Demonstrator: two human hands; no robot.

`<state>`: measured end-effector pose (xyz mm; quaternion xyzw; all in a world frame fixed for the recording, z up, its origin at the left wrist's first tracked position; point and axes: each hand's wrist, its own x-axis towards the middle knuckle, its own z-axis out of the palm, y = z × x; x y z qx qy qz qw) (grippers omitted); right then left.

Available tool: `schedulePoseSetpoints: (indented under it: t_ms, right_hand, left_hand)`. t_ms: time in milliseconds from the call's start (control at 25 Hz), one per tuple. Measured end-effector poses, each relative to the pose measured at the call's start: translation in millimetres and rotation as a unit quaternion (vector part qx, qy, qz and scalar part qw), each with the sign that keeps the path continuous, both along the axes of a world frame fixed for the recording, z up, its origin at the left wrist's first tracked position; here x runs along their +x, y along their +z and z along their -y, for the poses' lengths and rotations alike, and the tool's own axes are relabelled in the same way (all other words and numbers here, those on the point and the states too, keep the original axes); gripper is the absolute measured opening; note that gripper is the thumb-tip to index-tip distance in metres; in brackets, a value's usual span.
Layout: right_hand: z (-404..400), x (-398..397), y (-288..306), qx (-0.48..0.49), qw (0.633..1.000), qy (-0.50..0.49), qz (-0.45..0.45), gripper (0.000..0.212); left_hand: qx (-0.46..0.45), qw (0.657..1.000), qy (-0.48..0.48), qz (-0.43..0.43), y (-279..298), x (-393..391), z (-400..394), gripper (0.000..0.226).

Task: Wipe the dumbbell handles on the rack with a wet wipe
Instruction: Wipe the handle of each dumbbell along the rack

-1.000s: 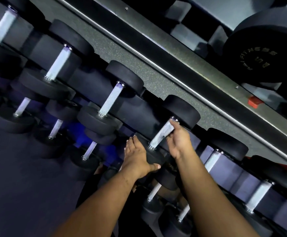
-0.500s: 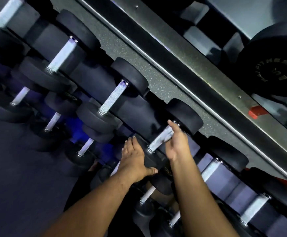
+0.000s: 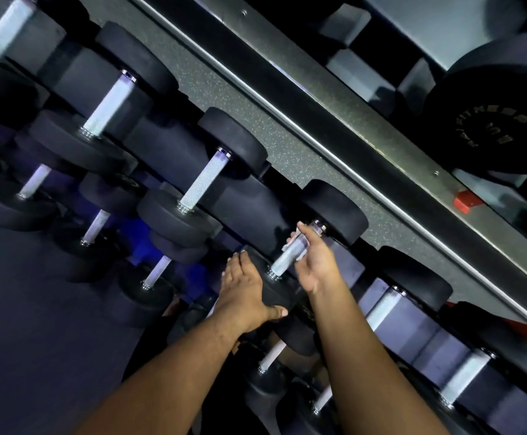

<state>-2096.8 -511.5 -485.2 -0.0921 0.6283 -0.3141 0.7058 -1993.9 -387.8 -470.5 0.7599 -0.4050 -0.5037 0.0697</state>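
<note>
A knurled dumbbell handle [image 3: 282,260] on the rack's top tier [image 3: 249,202] runs diagonally, lower left to upper right, between two black heads. The right hand [image 3: 314,262] curls over its upper half, pinching a pale wet wipe [image 3: 292,244] against the metal. The left hand [image 3: 244,291], fingers straight, presses flat on the near head [image 3: 274,290]. Neighbouring dumbbells [image 3: 204,180] lie parallel, with open gaps between handles. A weight plate [image 3: 491,127] sits upper right.
</note>
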Motion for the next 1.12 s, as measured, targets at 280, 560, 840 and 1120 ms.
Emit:
schedulePoseSetpoints:
  t_ms: [280, 560, 840, 1120]
  right_hand:
    - [-14, 9, -2, -0.01, 0.996, 0.053, -0.069, 0.015]
    - [-37, 4, 4, -0.028, 0.989, 0.11, -0.098, 0.015]
    - [-68, -35, 6, -0.069, 0.964, 0.181, -0.183, 0.019]
    - [-22, -59, -19, -0.556, 0.385, 0.567, -0.47, 0.06]
  left_hand:
    - [0.003, 1.0, 0.003, 0.002, -2, -1, 0, 0.153]
    - [0.005, 1.0, -0.004, -0.001, -2, -1, 2, 0.153]
    - [0.003, 1.0, -0.002, 0.0, -2, 1, 1, 0.152]
    - [0.0, 1.0, -0.001, -0.001, 0, 1, 2, 0.152]
